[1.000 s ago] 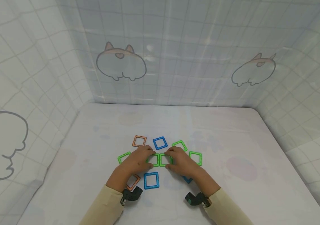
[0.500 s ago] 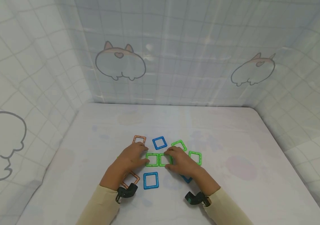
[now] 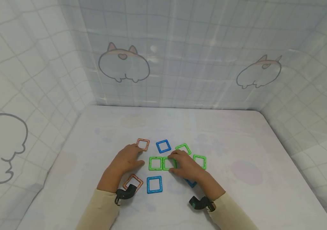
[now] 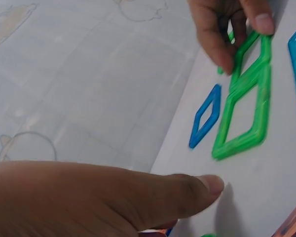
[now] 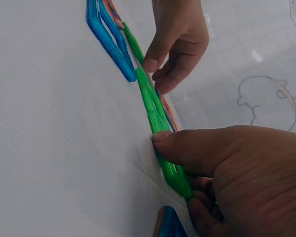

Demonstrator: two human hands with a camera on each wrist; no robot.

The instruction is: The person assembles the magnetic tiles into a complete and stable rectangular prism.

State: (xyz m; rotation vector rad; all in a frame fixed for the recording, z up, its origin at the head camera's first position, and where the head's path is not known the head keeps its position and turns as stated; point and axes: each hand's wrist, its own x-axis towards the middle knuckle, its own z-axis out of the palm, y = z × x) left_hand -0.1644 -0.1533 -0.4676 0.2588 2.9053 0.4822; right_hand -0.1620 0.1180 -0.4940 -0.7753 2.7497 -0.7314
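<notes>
Two green square magnetic tile frames lie edge to edge at the table's middle. My right hand [image 3: 184,164] pinches the right-hand green tile [image 5: 170,173] between thumb and fingers. The joined left-hand green tile [image 3: 150,163] lies flat, untouched. Left of it, my left hand [image 3: 126,159] hovers with fingers and thumb spread, apart from the pair. In the left wrist view its thumb [image 4: 187,195] is straight with nothing against it. Below that hand another green tile [image 5: 132,42] shows in the right wrist view, mostly hidden in the head view.
Around the pair lie an orange tile [image 3: 147,146] and a blue tile [image 3: 165,150] behind, and green tiles [image 3: 205,163] to the right. In front are an orange tile [image 3: 138,178], a blue tile [image 3: 160,184] and a blue tile [image 3: 191,184] partly under my right forearm.
My left hand has let go of the left green tile and moved away to the left. My right hand keeps its hold and has not visibly moved.
</notes>
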